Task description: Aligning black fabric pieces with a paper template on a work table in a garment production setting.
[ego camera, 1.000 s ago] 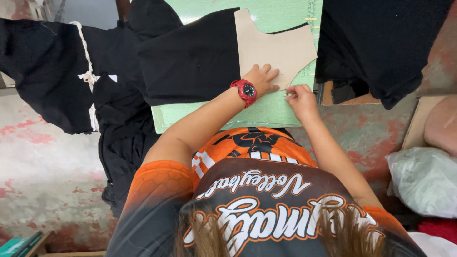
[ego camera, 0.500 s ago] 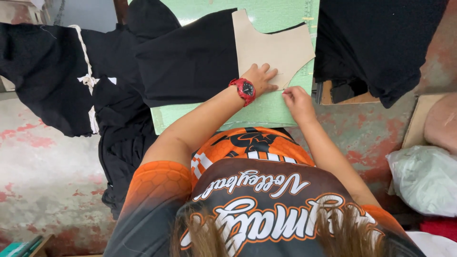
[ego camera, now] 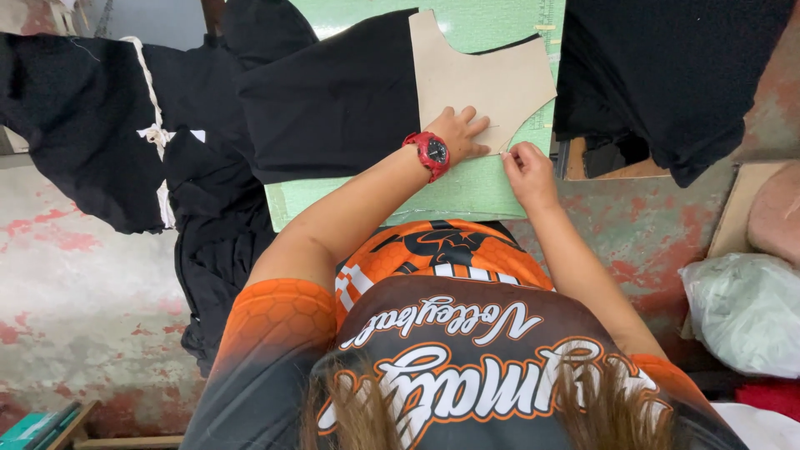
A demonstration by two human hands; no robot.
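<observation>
A beige paper pattern (ego camera: 483, 79) lies on black fabric (ego camera: 333, 100) spread over a green cutting mat (ego camera: 467, 192). My left hand (ego camera: 458, 133), with a red watch (ego camera: 429, 152) on the wrist, presses flat on the pattern's lower edge, fingers spread. Just to its right, my right hand (ego camera: 529, 171) rests at the same edge with its fingertips pinched together. What lies between those fingers is hidden.
More black cloth (ego camera: 92, 125) with a white trim hangs off the left side, and another black piece (ego camera: 667, 75) lies at the top right. At the right edge are a cardboard box (ego camera: 733, 217) and a pale plastic bag (ego camera: 742, 308). Below is a worn red-stained floor (ego camera: 75, 275).
Both hands stay at the pattern's lower edge; only the view has shifted slightly.
</observation>
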